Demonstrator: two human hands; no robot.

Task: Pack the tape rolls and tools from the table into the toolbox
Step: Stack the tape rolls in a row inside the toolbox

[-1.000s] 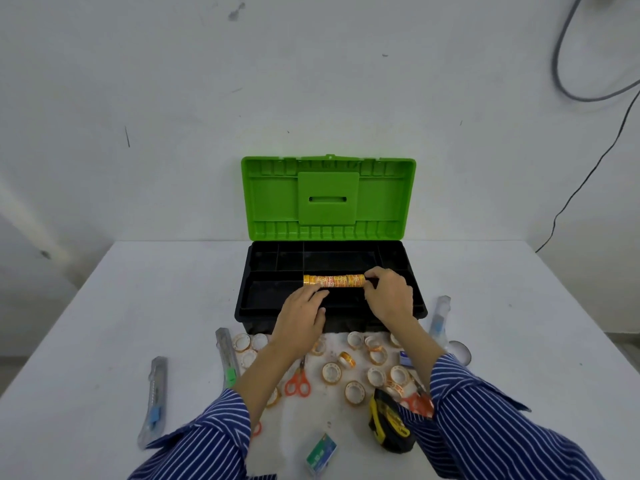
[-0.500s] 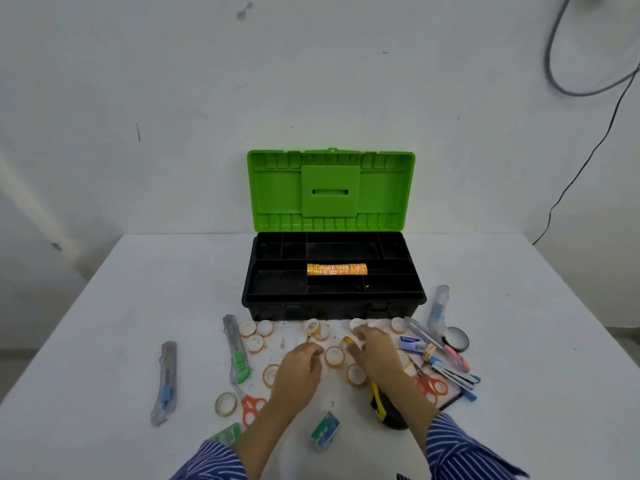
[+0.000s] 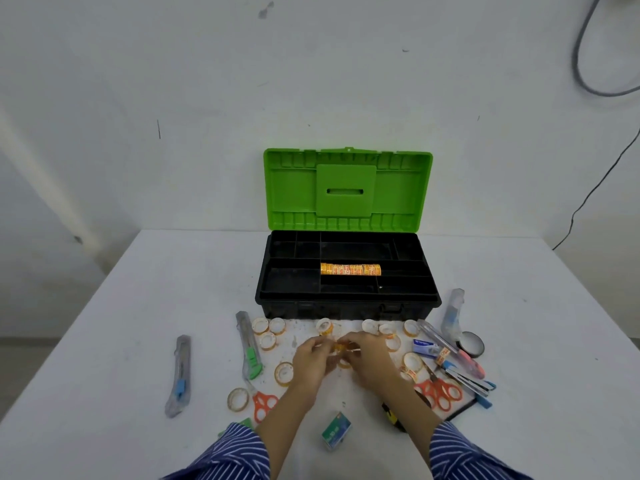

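Your left hand (image 3: 313, 358) and right hand (image 3: 369, 360) meet near the table's (image 3: 138, 306) front centre, fingers curled and pinching a small stack of tape rolls (image 3: 341, 347) between them; blur hides the count, possibly two or three. Loose tape rolls (image 3: 266, 332) lie scattered around both hands, just near of the toolbox (image 3: 346, 282). The toolbox stands open, green lid (image 3: 346, 188) upright, with one packed row of rolls (image 3: 350, 269) lying in its middle tray compartment. Left of your hands lie two utility knives (image 3: 179, 374) and orange scissors (image 3: 263, 403). Right: a second pair of scissors (image 3: 438, 391), pens (image 3: 450, 351) and black tape (image 3: 471, 344).
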